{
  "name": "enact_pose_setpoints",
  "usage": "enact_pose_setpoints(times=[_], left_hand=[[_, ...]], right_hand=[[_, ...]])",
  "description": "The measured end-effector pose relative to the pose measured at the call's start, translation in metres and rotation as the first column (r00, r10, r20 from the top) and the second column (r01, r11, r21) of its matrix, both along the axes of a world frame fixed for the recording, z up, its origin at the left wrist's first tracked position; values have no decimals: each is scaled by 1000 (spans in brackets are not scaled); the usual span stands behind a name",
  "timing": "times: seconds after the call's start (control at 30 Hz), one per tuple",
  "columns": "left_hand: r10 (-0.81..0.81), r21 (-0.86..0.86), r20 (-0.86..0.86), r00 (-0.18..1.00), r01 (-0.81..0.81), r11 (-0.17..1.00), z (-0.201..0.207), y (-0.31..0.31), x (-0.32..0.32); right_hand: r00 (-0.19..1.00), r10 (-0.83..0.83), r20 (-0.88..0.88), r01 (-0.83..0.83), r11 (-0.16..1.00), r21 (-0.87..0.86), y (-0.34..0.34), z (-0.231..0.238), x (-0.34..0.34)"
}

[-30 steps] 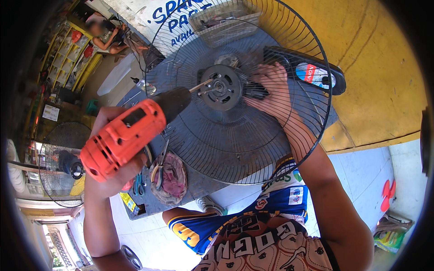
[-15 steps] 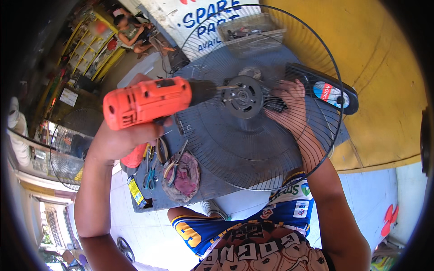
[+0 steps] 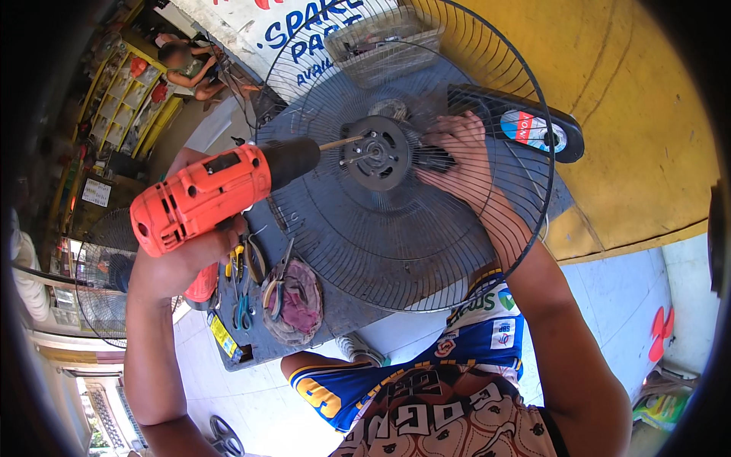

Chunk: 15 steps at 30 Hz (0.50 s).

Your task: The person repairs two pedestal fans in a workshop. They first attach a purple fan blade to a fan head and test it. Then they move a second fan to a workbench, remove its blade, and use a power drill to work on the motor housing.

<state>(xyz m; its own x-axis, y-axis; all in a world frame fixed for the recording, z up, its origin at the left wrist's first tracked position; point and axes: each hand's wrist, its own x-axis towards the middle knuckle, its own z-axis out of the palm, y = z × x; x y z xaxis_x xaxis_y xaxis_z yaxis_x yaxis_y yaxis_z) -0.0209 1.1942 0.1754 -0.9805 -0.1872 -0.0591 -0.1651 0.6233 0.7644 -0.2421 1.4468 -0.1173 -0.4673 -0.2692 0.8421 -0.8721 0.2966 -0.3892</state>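
My left hand (image 3: pixel 199 247) is wrapped round the grip of an orange cordless drill (image 3: pixel 204 196). Its long thin bit (image 3: pixel 339 143) reaches to a screw position on the round dark hub plate (image 3: pixel 391 169) of an electric fan. Around that plate spreads the fan's black wire rear grille (image 3: pixel 426 301), facing up at me. Behind the wires, my right hand (image 3: pixel 466 152) is closed round a dark part of the fan's motor at the hub; the wires partly cover its fingers. The fan's black base (image 3: pixel 565 122) lies at the right with a coloured label.
On the dark worktable (image 3: pixel 266 339) lie pliers (image 3: pixel 276 286), teal-handled scissors (image 3: pixel 242 312) and a round cloth-lined container (image 3: pixel 303 305). A plastic bin (image 3: pixel 381 57) stands at the back. Another fan (image 3: pixel 103 274) is at the left. A person (image 3: pixel 186 68) sits in the far left.
The view has swung, so the scene sits further left. The drill's rear end has tilted lower, while its bit stays at the same spot on the hub. My right hand keeps its hold.
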Motion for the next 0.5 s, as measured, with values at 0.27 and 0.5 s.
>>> enact_pose_setpoints(times=[0.27, 0.5], left_hand=[[64, 22, -20, 998, -64, 998, -5, -5, 5], [36, 23, -36, 999, -35, 999, -6, -8, 5]], right_hand=[[997, -72, -29, 73, 996, 44, 0, -6, -1], [991, -121, -48, 125, 989, 81, 0, -9, -1]])
